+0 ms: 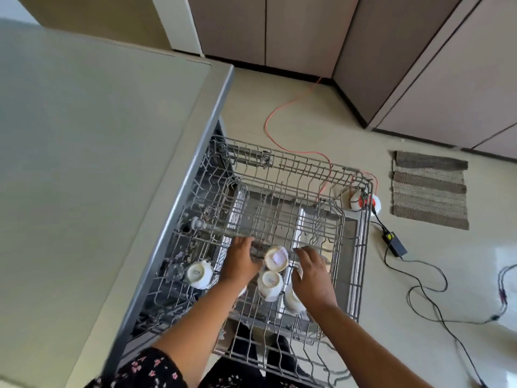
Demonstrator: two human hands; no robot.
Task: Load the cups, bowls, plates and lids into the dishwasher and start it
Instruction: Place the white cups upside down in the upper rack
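The dishwasher's grey wire rack [361,247] is pulled out over the open door. White cups sit upside down in it: one [199,274] at the left, one [270,284] in the middle, one [292,301] partly under my right wrist. A further upturned cup [276,257] with a pale sticker on its base stands between my hands. My left hand [240,260] touches its left side, fingers spread. My right hand [310,271] is just right of it, fingers spread over the rack wires. Neither hand clearly grips anything.
A grey countertop [98,163] runs along the left. An orange cable [279,113], a round white and orange cable reel [366,203], a black power adapter [394,243] with black cords and a striped mat [430,189] lie on the floor. Cabinets [307,32] stand behind.
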